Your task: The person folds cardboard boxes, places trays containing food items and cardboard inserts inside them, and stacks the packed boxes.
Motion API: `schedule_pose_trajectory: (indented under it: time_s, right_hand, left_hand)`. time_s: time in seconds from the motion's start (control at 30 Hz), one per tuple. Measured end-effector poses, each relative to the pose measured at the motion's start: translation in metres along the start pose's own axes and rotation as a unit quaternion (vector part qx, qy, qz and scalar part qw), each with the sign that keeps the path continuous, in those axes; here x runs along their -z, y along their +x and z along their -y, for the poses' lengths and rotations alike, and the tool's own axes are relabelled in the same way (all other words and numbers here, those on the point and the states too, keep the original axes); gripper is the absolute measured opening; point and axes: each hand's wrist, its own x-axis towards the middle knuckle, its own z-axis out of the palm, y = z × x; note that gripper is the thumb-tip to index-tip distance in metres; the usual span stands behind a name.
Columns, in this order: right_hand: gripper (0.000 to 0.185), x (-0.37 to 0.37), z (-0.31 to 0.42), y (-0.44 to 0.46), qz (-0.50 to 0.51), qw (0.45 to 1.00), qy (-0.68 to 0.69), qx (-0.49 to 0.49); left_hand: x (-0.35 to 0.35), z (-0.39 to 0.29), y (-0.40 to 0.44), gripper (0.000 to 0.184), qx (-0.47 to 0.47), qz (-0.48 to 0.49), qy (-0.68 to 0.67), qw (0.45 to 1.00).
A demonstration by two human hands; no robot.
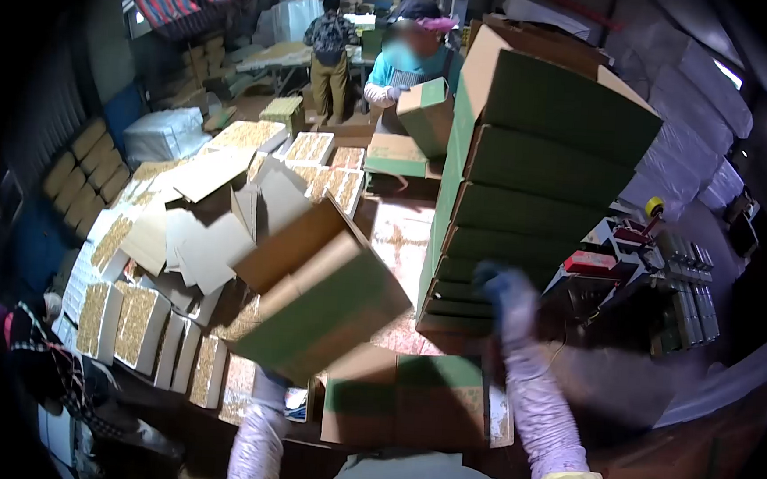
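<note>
Tilted box (331,311), between the trays (113,324) and the stacked boxes (537,174). Left hand (271,389) at its lower edge, fingers hidden, grip unclear; right hand (510,296) blurred beside the stack, finger closure indeterminate. Support from below would steady the box.

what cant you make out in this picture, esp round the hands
All in the head view:
- Left hand: its fingers are hidden by the tilted box.
- Right hand: blurred, so whether it touches the stack of boxes is unclear.
- Inside of the stack's top box: hidden by its walls and flaps.
- Standing person at the back: hands too small to read, their back to the camera.
</note>
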Motion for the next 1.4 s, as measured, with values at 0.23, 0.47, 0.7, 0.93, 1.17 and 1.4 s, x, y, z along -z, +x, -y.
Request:
schedule_pose_trajectory:
  time_s: [0.23,0.47,0.7,0.93,1.17,1.4]
  right_hand:
    - [0.054,0.158,0.050,0.186,-0.249,0.958,0.090,0.111]
    - [0.046,0.165,0.013,0.235,-0.167,0.931,-0.259,0.195]
    - [0.057,0.157,0.042,0.209,-0.134,0.986,0.001,0.101]
    - [0.051,0.161,0.012,0.127,-0.168,0.971,-0.133,0.103]
    - [0.065,0.053,-0.188,-0.092,-0.208,0.684,0.526,-0.461]
    - [0.068,0.024,-0.265,-0.062,-0.269,0.735,0.512,-0.354]
  left_hand:
    - [-0.156,-0.215,0.177,0.067,-0.184,0.265,-0.121,0.939]
    - [-0.352,-0.221,0.240,0.068,-0.057,0.249,0.101,0.961]
    - [-0.444,-0.140,0.259,0.052,-0.110,0.225,-0.043,0.967]
    - [-0.355,-0.057,0.226,0.065,-0.011,0.291,-0.033,0.956]
    - [-0.172,0.158,0.215,0.075,0.267,0.072,0.044,0.960]
    - [-0.182,0.187,0.217,0.085,-0.253,0.337,0.641,0.642]
